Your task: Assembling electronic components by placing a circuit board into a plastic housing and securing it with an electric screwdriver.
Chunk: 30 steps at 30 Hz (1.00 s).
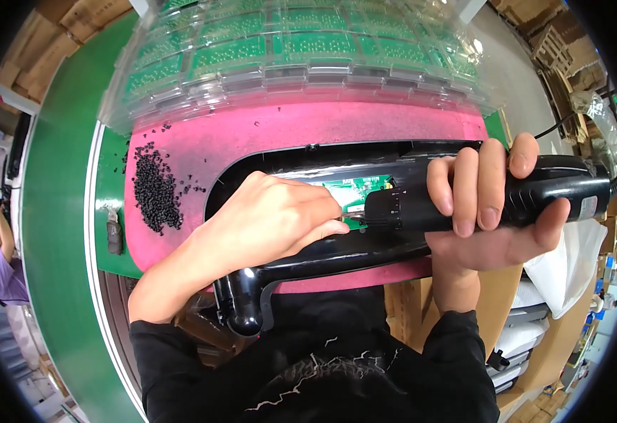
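Note:
My right hand (488, 201) is wrapped round a black corded electric screwdriver (559, 187), which lies almost level with its nose toward the left. Thumb and fingers of my left hand (284, 215) are pinched together at the metal tip of the bit (353, 214). Whatever they hold there is too small and hidden to make out. Below both hands rests a long black plastic housing (351, 261) with a rounded stub at its lower left. A green circuit board (365, 187) shows inside it, partly covered by my left hand and the screwdriver.
Loose black screws (157, 190) lie heaped on the pink mat (203, 127) at the left. Clear plastic trays of green circuit boards (308, 49) are stacked at the back. A small dark object (114, 233) sits left of the mat. Cardboard (555, 338) stands at the right.

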### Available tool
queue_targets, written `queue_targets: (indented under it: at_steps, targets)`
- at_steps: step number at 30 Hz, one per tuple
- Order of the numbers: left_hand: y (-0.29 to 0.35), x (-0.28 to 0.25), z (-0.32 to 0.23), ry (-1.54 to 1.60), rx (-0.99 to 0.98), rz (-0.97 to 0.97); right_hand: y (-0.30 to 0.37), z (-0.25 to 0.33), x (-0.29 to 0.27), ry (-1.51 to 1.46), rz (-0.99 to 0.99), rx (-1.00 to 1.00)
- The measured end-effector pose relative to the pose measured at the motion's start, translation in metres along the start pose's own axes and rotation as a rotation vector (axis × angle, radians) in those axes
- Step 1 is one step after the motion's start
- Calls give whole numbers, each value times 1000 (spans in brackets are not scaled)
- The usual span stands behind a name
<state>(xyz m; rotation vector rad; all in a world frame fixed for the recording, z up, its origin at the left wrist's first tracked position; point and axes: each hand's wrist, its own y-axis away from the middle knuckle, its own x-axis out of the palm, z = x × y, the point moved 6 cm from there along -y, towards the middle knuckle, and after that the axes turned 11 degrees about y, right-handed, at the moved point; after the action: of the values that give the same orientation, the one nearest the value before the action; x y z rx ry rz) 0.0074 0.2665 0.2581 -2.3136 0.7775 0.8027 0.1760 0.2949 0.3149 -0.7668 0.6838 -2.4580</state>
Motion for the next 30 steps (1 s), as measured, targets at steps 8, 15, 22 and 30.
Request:
queue_targets:
  at_steps: [8, 15, 22, 30]
  targets:
    - [-3, 1, -4, 6, -2, 23, 4, 1, 6, 72, 62, 3]
    - [-3, 1, -1, 40, 11, -78, 9, 6, 11, 181, 18, -105]
    - [1, -1, 3, 29, -57, -42, 10, 2, 12, 118, -53, -143]
    - [7, -11, 15, 23, -179, -127, 7, -12, 12, 201, 33, -77]
